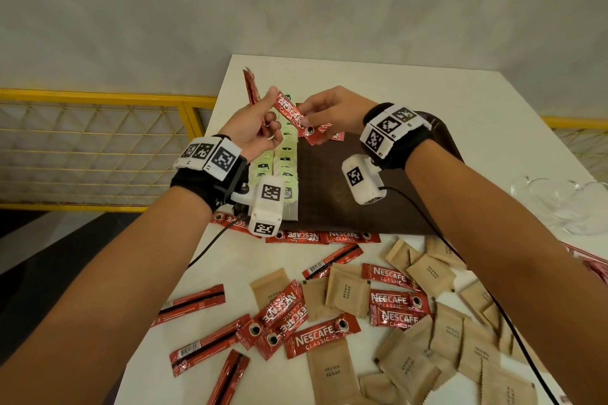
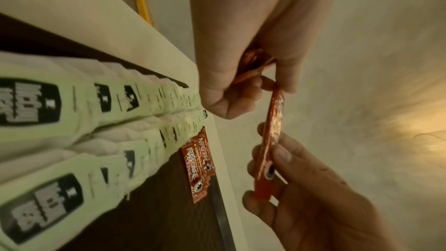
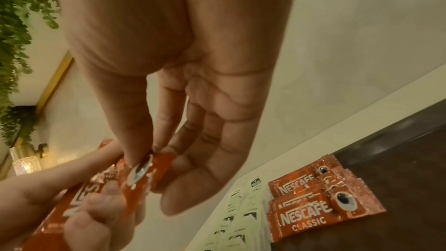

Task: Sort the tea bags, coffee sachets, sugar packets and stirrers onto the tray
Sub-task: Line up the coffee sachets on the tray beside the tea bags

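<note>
We hold one coffee sachet between both hands above dark tray, over table. Risk, as we judge it — sachet slips at hand-over, drops onto green tea bag rows rather than small sachet stack at tray's far edge. Left hand curled, pinching sachet's upper end, gripping spare sachets too. Right hand pinches lower end with thumb and fingertip — other fingers relaxed, straight.
</note>
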`<action>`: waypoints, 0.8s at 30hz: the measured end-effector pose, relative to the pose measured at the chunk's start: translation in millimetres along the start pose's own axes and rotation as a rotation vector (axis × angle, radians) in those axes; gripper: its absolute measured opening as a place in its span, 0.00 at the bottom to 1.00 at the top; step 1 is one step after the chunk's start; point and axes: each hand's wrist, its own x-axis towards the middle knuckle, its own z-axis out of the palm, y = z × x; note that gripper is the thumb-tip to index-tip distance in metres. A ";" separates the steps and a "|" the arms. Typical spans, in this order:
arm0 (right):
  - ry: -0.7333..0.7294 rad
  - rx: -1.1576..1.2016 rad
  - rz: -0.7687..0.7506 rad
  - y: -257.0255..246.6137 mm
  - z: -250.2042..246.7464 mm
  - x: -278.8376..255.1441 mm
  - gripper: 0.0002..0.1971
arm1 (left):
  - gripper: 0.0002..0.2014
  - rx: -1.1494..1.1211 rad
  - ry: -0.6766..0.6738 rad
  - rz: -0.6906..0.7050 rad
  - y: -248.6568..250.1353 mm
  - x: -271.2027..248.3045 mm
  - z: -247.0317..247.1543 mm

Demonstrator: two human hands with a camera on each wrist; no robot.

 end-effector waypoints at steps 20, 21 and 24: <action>0.238 -0.681 0.277 60.7 -21.5 49.5 0.11 | 0.14 -0.150 0.071 -0.109 -2.4 5.0 -17.1; 0.240 -0.686 0.271 60.6 -20.4 52.2 0.10 | 0.13 -0.157 0.078 -0.108 -1.5 6.9 -19.6; 0.239 -0.680 0.277 62.6 -19.4 59.4 0.11 | 0.11 -0.169 0.091 -0.101 0.9 10.1 -25.0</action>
